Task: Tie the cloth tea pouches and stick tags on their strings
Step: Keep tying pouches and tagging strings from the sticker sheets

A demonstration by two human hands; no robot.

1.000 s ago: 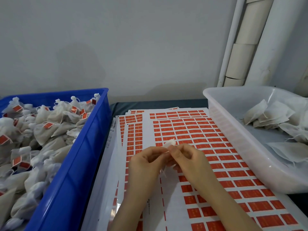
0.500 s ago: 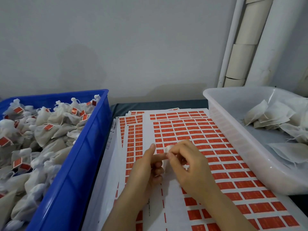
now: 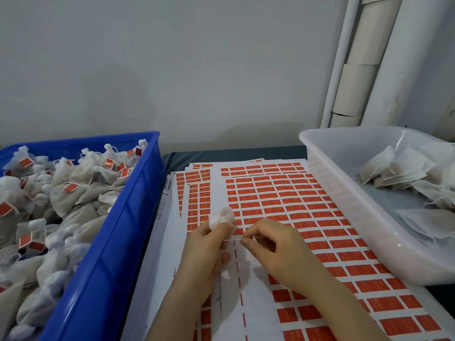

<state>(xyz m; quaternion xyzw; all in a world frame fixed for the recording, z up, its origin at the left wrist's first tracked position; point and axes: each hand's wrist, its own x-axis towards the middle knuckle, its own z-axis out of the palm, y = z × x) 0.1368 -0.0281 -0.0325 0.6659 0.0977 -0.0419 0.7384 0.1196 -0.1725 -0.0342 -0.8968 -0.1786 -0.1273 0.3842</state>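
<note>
Both hands work close together over the sticker sheets. The left hand has its fingers curled round a small white cloth pouch, whose gathered top sticks out above the fist. The right hand, just beside it, pinches a thin white string between thumb and forefinger; the string runs in a short straight line from the pouch to that pinch. Under the hands lie overlapping white sheets printed with rows of red tags, with bare strips near the wrists. To the left a blue crate is heaped with tied pouches bearing red tags. To the right a translucent white tub holds flat untied pouches. Behind stands a pale wall, with white pipes in the right corner
</note>
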